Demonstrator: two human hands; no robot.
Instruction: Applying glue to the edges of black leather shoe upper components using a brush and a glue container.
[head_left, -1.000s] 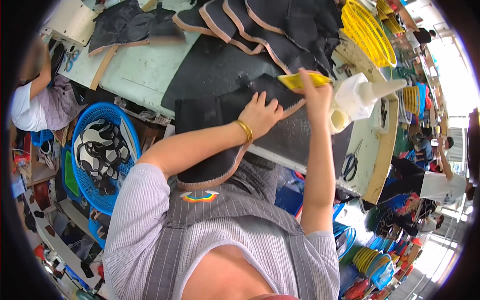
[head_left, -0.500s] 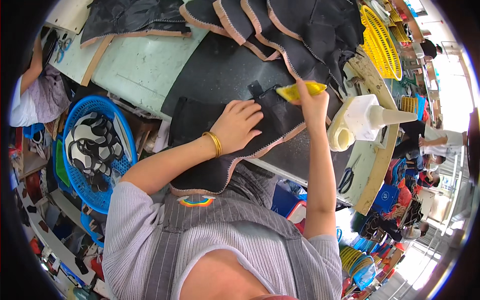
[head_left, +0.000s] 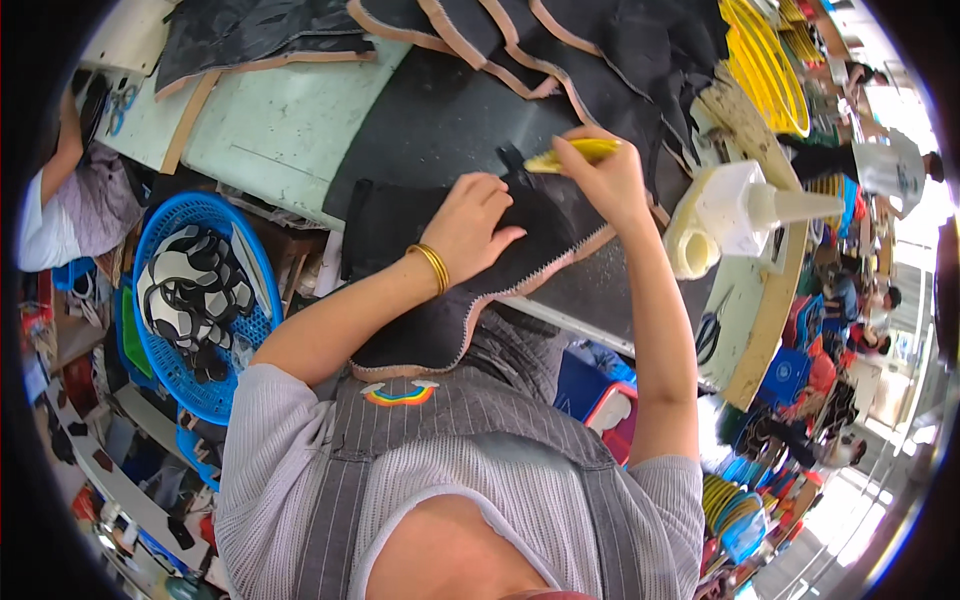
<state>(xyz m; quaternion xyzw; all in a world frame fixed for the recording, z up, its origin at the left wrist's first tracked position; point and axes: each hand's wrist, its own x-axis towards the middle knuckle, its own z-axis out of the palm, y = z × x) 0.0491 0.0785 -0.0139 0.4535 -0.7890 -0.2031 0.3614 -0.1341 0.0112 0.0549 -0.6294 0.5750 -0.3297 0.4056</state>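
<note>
A black boot-shaped piece [head_left: 415,335] with a tan edge and pale zigzag stitching lies across the table in front of me. My left hand [head_left: 468,228] rests palm down on it, thumb spread from the other fingers. Gripped in the fingers of my right hand [head_left: 612,182] is a flat yellow spreader-like tool [head_left: 575,155]. Its tip is near a small dark tab [head_left: 510,158] at the upper edge of the piece. Exactly what the tip touches I cannot tell.
A white bottle [head_left: 735,205] with a long nozzle stands right of my right hand. More black pieces [head_left: 640,60] are fanned out beyond, partly over a black mat [head_left: 430,120]. Black-handled scissors [head_left: 708,338] lie at the right edge. A blue basket [head_left: 150,235] stands left.
My right hand has moved left with the yellow tool, bringing its tip closer to the left hand. My left hand still lies on the black piece. The whole view has shifted slightly.
</note>
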